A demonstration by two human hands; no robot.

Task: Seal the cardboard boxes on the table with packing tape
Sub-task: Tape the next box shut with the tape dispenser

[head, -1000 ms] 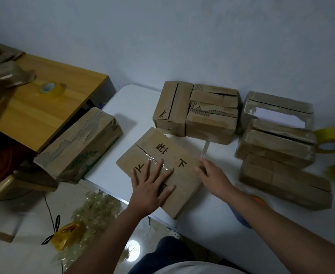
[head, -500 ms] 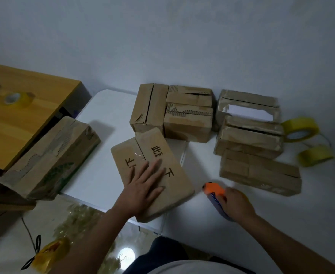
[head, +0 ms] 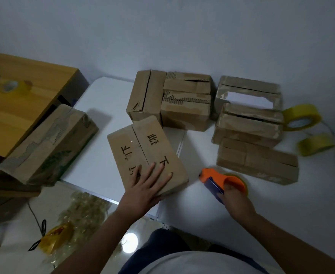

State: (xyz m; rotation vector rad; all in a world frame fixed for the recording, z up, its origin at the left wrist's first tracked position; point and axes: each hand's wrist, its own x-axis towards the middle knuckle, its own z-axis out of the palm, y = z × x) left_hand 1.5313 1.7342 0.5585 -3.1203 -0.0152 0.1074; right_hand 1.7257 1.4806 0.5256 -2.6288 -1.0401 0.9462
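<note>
Left hand (head: 145, 187) flat on box (head: 145, 153) — right hand (head: 234, 200) grips tape dispenser (head: 221, 179).

Your left hand (head: 146, 186) lies flat, palm down, with the fingers straight and a little spread, pointing away from you; it presses on the box (head: 143, 153). Your left forearm comes up from the lower left, bare. Your right hand (head: 234, 200) is lower on the right side, fingers curled round the tape dispenser (head: 220, 179), the back of the hand up. Your right forearm runs in from the lower right corner.
</note>
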